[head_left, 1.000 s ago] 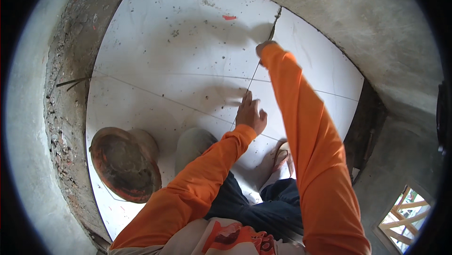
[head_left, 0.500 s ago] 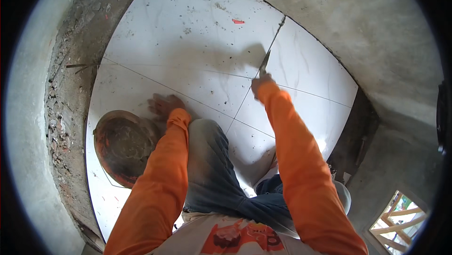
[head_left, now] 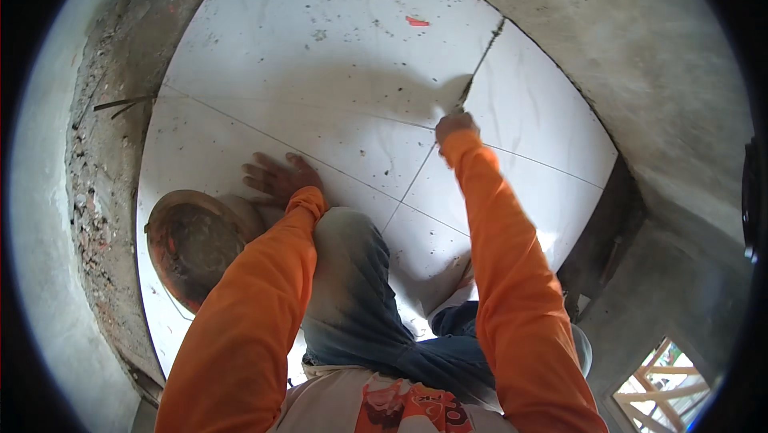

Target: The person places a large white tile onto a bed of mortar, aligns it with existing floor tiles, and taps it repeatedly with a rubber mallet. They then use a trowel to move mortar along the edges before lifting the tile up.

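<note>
My right hand (head_left: pixel 454 124) is closed around a thin tool (head_left: pixel 462 105) whose tip sits in the dark joint (head_left: pixel 485 55) between two large white floor tiles (head_left: pixel 336 57). My left hand (head_left: pixel 278 178) lies flat, fingers spread, on a white tile close to a round rusty bowl (head_left: pixel 194 241). Both arms wear orange sleeves. My bent knee in blue jeans (head_left: pixel 352 289) is between the arms.
A small red mark (head_left: pixel 417 22) lies on the far tile. Rough bare concrete and rubble (head_left: pixel 96 177) border the tiles on the left, with grey concrete wall (head_left: pixel 640 49) at the right. A dark gap (head_left: pixel 600 241) runs along the right tile edge. A wooden lattice (head_left: pixel 664 385) shows at the lower right.
My left hand moved from near the right hand over to the left and settled flat on the tile beside the bowl. The right hand stays at the tile joint.
</note>
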